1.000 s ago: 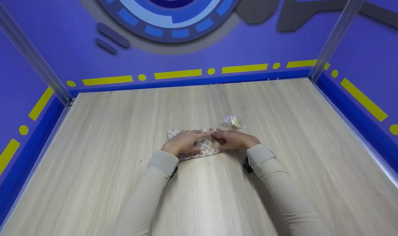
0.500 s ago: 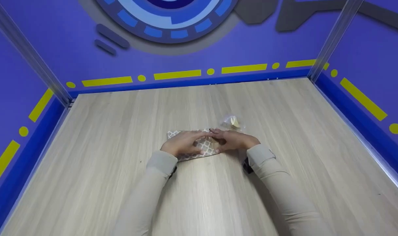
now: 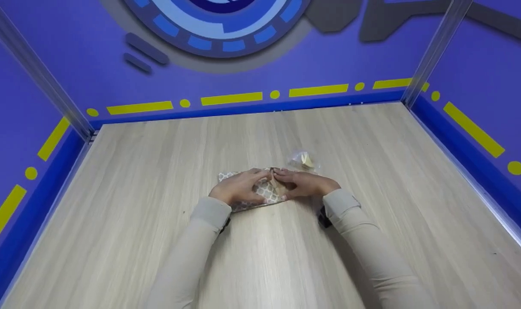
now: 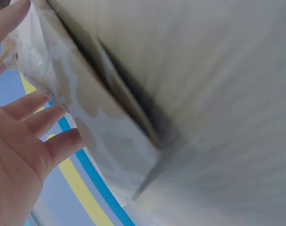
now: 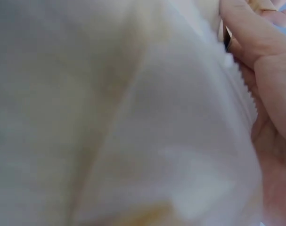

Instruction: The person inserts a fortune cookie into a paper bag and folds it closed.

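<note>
A flat, folded packet of patterned paper [image 3: 267, 191], white with grey-beige lattice shapes, lies on the table between both hands. My left hand [image 3: 240, 187] holds its left part, thumb along the near side and fingers over the far side. In the left wrist view, its layered edge [image 4: 114, 103] gapes slightly. My right hand [image 3: 307, 183] pinches the packet's right end, where a plain tan flap [image 3: 279, 185] shows between the hands. Clear plastic with a serrated edge [image 5: 241, 84] lies close before the right palm in the right wrist view, blurred.
Just beyond the right hand lies a small clear plastic bag [image 3: 303, 160] with a pale yellow piece inside. The wood-grain table [image 3: 157, 163] is bounded by blue panels [image 3: 226, 86] at the back and sides.
The fingers of both hands, together at the far edge before, have drawn slightly apart. More of the tan flap shows between them, and a dark fold appears at the packet's far edge.
</note>
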